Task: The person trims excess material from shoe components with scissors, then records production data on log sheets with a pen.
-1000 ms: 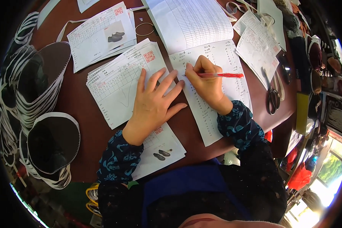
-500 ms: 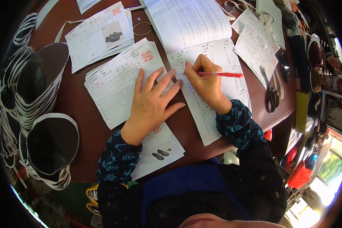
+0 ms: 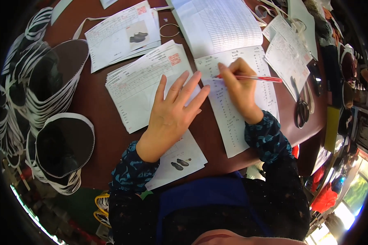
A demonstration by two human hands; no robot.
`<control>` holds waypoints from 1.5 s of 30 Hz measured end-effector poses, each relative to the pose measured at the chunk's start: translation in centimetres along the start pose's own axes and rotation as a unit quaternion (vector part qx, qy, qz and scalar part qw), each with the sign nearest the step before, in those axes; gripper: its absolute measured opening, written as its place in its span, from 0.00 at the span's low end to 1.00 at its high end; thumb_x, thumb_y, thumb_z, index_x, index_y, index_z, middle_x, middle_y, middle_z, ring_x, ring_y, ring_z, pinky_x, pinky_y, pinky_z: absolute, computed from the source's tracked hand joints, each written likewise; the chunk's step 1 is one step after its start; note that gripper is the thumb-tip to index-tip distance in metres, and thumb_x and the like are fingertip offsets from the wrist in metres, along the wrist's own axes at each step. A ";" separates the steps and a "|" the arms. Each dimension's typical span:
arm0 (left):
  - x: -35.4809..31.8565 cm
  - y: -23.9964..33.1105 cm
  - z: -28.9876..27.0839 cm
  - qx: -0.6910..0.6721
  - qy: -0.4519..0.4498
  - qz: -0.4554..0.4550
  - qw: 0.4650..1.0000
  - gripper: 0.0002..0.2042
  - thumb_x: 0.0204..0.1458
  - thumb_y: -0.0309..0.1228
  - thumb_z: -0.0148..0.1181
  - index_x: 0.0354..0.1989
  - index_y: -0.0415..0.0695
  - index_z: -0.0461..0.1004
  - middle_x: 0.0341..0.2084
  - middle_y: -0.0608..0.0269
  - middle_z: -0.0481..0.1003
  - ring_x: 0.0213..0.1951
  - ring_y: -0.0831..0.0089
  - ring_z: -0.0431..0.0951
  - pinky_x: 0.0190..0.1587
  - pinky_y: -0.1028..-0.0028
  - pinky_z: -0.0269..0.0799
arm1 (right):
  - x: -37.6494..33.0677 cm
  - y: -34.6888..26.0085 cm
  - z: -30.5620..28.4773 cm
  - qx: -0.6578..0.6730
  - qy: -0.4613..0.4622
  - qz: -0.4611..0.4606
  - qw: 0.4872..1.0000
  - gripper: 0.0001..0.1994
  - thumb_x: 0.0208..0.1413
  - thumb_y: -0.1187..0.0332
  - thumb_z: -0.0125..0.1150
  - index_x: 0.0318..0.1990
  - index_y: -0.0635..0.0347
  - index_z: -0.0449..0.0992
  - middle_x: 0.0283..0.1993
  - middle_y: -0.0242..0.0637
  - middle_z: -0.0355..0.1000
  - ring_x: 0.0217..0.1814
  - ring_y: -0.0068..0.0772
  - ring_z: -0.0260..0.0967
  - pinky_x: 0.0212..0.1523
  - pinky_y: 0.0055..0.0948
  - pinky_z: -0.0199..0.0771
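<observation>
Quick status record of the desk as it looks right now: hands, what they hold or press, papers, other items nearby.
left hand: flat, fingers spread, on the stack of printed forms
right hand: grips a red pen, tip on the ruled sheet
open ledger: above the ruled sheet
scissors: right of the ruled sheet
dark oval pieces: stacked at left
table: brown

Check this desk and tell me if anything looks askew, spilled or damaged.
Nothing spilled or torn. The form stack under the left hand lies fanned and tilted against the ledger sheet that the right hand marks with a red pen. Scissors lie near the table's right edge.
</observation>
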State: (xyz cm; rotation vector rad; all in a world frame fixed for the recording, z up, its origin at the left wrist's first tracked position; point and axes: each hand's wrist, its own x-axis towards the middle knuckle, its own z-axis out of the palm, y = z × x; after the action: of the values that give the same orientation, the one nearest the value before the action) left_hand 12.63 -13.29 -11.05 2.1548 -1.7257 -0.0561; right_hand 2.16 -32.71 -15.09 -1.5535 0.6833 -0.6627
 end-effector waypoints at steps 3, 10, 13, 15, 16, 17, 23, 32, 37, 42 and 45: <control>-1.3 0.6 -3.1 0.020 -0.033 -0.054 0.998 0.36 0.47 0.37 0.77 0.68 0.50 0.72 0.72 0.53 0.64 0.71 0.49 0.64 0.69 0.41 0.64 | 0.7 -2.0 -1.5 0.070 0.014 0.030 0.997 0.13 0.65 0.66 0.71 0.34 0.60 0.73 0.25 0.32 0.75 0.20 0.16 0.68 0.21 0.17 0.63; -5.0 -3.2 -3.1 0.009 -0.038 -0.076 0.996 0.29 0.50 0.35 0.75 0.61 0.41 0.76 0.67 0.46 0.70 0.66 0.46 0.72 0.62 0.59 0.75 | -1.3 -3.7 -6.5 -0.025 -0.020 -0.034 0.999 0.12 0.71 0.63 0.62 0.43 0.65 0.78 0.31 0.37 0.78 0.22 0.20 0.71 0.24 0.17 0.69; -5.2 -3.9 -3.5 -0.026 -0.022 -0.078 0.996 0.24 0.52 0.33 0.74 0.58 0.40 0.78 0.66 0.47 0.72 0.66 0.47 0.73 0.60 0.57 0.76 | -3.2 -3.0 -7.3 -0.047 -0.013 -0.016 0.999 0.07 0.68 0.70 0.66 0.46 0.65 0.78 0.34 0.33 0.78 0.27 0.18 0.73 0.27 0.17 0.69; -5.0 -4.4 -3.8 -0.056 -0.018 -0.086 0.995 0.19 0.55 0.30 0.71 0.54 0.39 0.80 0.60 0.47 0.77 0.62 0.48 0.77 0.57 0.56 0.78 | -4.3 -3.2 -7.7 -0.053 0.010 0.005 0.999 0.07 0.67 0.72 0.67 0.48 0.64 0.78 0.36 0.32 0.78 0.30 0.18 0.74 0.28 0.17 0.69; -4.3 -4.3 -4.3 -0.087 0.011 -0.081 0.993 0.14 0.57 0.24 0.68 0.51 0.38 0.82 0.50 0.47 0.82 0.54 0.49 0.83 0.52 0.57 0.81 | -4.7 -2.7 -8.3 -0.046 0.016 0.020 0.999 0.08 0.67 0.73 0.66 0.50 0.64 0.78 0.38 0.32 0.79 0.31 0.17 0.75 0.29 0.17 0.68; -4.1 -4.4 -5.1 -0.082 0.012 -0.078 0.994 0.14 0.57 0.24 0.68 0.51 0.38 0.82 0.50 0.47 0.82 0.54 0.49 0.83 0.52 0.57 0.81 | -4.8 -2.1 -8.8 -0.041 0.018 0.017 0.999 0.08 0.67 0.73 0.66 0.50 0.64 0.78 0.38 0.32 0.79 0.31 0.17 0.75 0.29 0.17 0.68; 0.1 -4.5 -10.9 0.224 0.282 0.057 0.931 0.11 0.58 0.13 0.60 0.48 0.32 0.83 0.45 0.51 0.86 0.47 0.58 0.87 0.51 0.67 0.83 | -5.0 -0.8 -9.9 -0.041 0.127 -0.025 0.991 0.08 0.67 0.72 0.66 0.50 0.65 0.79 0.36 0.32 0.78 0.32 0.18 0.74 0.34 0.19 0.72; 3.8 -14.1 -8.6 0.216 0.309 0.070 0.923 0.13 0.63 0.16 0.58 0.53 0.35 0.82 0.50 0.54 0.85 0.50 0.59 0.87 0.52 0.68 0.82 | -4.8 -0.8 -8.8 -0.007 0.096 0.005 0.995 0.08 0.67 0.73 0.66 0.48 0.67 0.78 0.40 0.34 0.77 0.35 0.20 0.74 0.38 0.21 0.77; 5.3 -13.0 -12.3 0.268 0.398 0.060 0.876 0.12 0.63 0.15 0.60 0.54 0.30 0.80 0.49 0.51 0.85 0.48 0.59 0.87 0.51 0.69 0.85 | -5.0 -0.8 -9.0 -0.025 0.085 0.000 0.996 0.07 0.67 0.73 0.66 0.48 0.67 0.78 0.40 0.34 0.78 0.35 0.20 0.74 0.37 0.21 0.77; 5.5 -13.6 -10.5 0.258 0.296 0.139 0.909 0.12 0.67 0.20 0.55 0.53 0.31 0.81 0.51 0.51 0.83 0.57 0.53 0.83 0.63 0.58 0.79 | -4.9 -0.7 -9.2 -0.054 0.086 -0.002 0.995 0.07 0.67 0.73 0.66 0.48 0.66 0.79 0.40 0.35 0.78 0.36 0.20 0.75 0.38 0.21 0.79; 3.5 -15.2 -7.7 0.270 0.217 0.140 0.928 0.11 0.66 0.20 0.55 0.51 0.34 0.82 0.50 0.52 0.84 0.55 0.58 0.84 0.61 0.61 0.80 | -4.7 -0.6 -8.8 -0.050 0.075 -0.002 0.996 0.07 0.67 0.73 0.66 0.48 0.66 0.79 0.39 0.34 0.78 0.36 0.19 0.75 0.39 0.22 0.80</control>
State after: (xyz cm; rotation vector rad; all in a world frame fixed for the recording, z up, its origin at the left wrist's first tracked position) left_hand 29.72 -11.92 -7.96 2.0059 -1.8900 1.0016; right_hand -7.48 -34.91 -13.89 -1.6083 0.8369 -0.7622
